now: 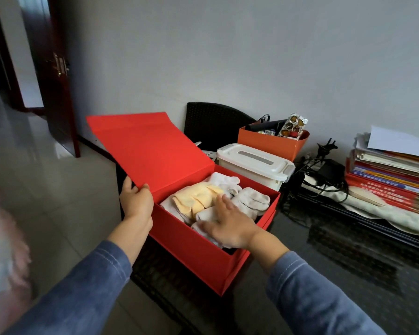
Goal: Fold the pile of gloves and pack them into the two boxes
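Both arms reach away from the near side in blue sleeves (82,298), one on the left and one on the right. The left hand (136,201) is bent up at the wrist and grips the near edge of the red lid (153,146), thumb in front and fingers behind. The right hand (228,226) lies flat, palm down, fingers spread, on the gloves (196,199).

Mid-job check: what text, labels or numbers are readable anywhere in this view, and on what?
Nothing reads clearly.
Book spines: printed lines, too blurred.
White slip behind the lid: tiny print, unreadable.
Snack packet: pictures only, no legible words.
No print visible: red box, lid, gloves.
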Tool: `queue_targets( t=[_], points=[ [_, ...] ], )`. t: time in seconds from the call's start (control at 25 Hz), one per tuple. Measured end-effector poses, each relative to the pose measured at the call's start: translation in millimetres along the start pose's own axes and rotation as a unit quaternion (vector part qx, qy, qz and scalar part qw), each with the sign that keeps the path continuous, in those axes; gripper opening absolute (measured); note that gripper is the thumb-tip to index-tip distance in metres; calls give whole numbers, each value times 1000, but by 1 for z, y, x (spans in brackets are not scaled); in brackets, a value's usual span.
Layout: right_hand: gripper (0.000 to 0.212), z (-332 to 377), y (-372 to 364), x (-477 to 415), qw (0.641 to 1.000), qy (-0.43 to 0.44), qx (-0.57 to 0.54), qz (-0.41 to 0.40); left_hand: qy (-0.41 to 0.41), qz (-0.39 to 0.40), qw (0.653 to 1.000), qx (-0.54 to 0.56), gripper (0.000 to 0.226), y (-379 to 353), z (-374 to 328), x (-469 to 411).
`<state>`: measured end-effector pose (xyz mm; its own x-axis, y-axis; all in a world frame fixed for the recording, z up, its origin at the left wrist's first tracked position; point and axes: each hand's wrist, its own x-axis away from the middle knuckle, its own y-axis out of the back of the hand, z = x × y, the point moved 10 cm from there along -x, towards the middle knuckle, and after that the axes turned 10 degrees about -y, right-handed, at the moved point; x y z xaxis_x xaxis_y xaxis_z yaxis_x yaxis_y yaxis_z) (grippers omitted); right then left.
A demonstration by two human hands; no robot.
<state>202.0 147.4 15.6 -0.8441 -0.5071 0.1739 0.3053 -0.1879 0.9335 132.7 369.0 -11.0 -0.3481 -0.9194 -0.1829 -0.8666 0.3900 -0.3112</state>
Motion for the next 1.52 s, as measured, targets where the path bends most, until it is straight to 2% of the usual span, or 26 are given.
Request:
queue_targets(
  t=[0.04, 0.08, 0.16, 0.24, 0.28, 0.32, 0.36, 0.4, 0.44, 0.48, 0.56, 0.6, 0.64, 0.72, 0.76, 0.84, 0.92, 1.12, 1.32, 1.44, 1.52],
  points=[
    [79, -1, 17, 2, 991, 19, -119, -63, -11, 13, 1000, 2, 50, -1, -3, 2],
    [73, -5, 34, 8, 962, 43, -234, -136, -24, 25, 999, 2, 51, -2, -7, 3],
    [65, -18, 54, 27, 892, 67, -365, -257, -49, 48, 998, -1, 48, -6, -17, 9],
    [63, -30, 59, 37, 822, 46, -499, -270, -64, 84, 994, 17, 43, -10, -23, 15],
    [62, -41, 61, 37, 762, 23, -598, -248, -51, 111, 991, 46, 37, -13, -21, 17],
    [62, -56, 62, 33, 682, 3, -698, -217, -25, 152, 985, 84, 35, -18, -17, 20],
    [62, -69, 71, 31, 595, 16, -782, -185, -5, 191, 975, 113, 40, -22, -14, 22],
    [62, -82, 82, 29, 525, 34, -836, -157, 0, 230, 967, 107, 48, -25, -12, 25],
    [60, -93, 87, 27, 486, 46, -862, -136, -7, 258, 962, 84, 54, -28, -9, 26],
    [55, -100, 86, 27, 500, 40, -856, -121, -24, 269, 961, 57, 57, -29, -8, 26],
    [52, -115, 60, 21, 620, -35, -774, -125, -72, 264, 962, 19, 50, -31, -12, 30],
    [62, -121, 44, 17, 672, -74, -725, -130, -116, 257, 959, -9, 48, -32, -19, 31],
    [80, -120, 32, 15, 707, -97, -689, -125, -167, 247, 953, -54, 47, -32, -26, 33],
    [116, -114, 22, 18, 756, -122, -631, -123, -227, 232, 937, -130, 43, -33, -33, 37],
    [120, -108, 20, 19, 777, -132, -603, -124, -243, 226, 932, -146, 41, -32, -34, 37],
    [101, -106, 10, 23, 808, -156, -552, -134, -246, 209, 934, -154, 39, -29, -32, 37],
    [91, -105, 2, 25, 824, -157, -526, -139, -238, 193, 939, -154, 38, -28, -29, 36],
    [84, -110, -9, 18, 809, -157, -546, -150, -235, 178, 941, -166, 37, -28, -27, 36],
    [97, -111, -32, -8, 787, -153, -586, -120, -234, 188, 938, -172, 36, -30, -29, 36],
    [87, -111, -31, -5, 825, -154, -535, -92, -229, 196, 935, -184, 37, -27, -29, 38],
    [77, -115, -7, 11, 858, -94, -497, -89, -249, 196, 925, -209, 40, -27, -35, 44]
  ],
)
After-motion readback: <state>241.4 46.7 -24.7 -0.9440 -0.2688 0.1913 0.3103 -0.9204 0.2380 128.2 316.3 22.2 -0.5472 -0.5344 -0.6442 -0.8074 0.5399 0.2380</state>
